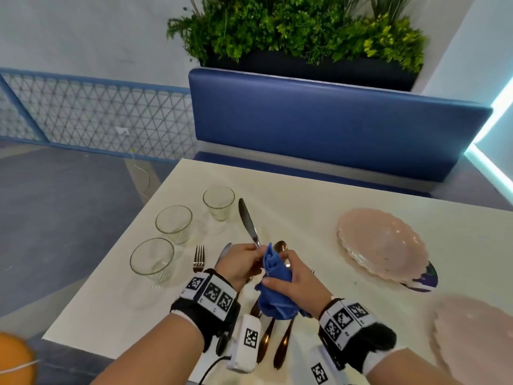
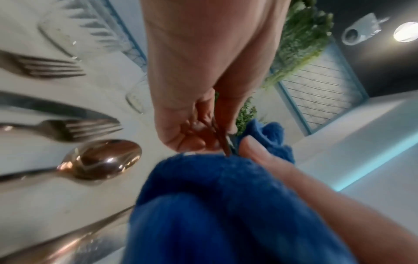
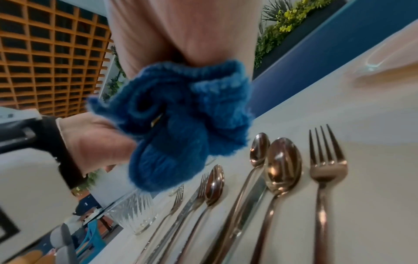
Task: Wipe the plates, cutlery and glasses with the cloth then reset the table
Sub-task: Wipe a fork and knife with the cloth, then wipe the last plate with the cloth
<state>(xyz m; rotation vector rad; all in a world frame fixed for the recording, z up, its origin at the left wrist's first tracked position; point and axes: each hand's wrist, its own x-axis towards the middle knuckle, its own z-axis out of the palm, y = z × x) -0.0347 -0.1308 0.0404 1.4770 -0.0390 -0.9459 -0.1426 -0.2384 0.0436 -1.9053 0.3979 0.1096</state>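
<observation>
Cutlery under wipe: a knife [image 1: 248, 222], lifted above the table [image 1: 305, 201], blade pointing away toward the glasses [image 1: 173, 223]. Left hand [image 1: 241, 263] pinches the handle end; right hand [image 1: 294, 279] grips the blue cloth [image 1: 273, 284], bunched around the handle just below the blade. Remaining spoons [image 3: 282, 164] and forks [image 3: 325, 160] lie in a row on the table beneath the hands; pink plates [image 1: 380, 243] sit stacked to the right. For a clean pass, judged from this grip: keep the left pinch firm, close the cloth around both faces of the metal, and draw it along the full length toward the tip, cloth always between fingers and edge. Shift the pinch afterwards so that the covered handle end gets wiped too.
</observation>
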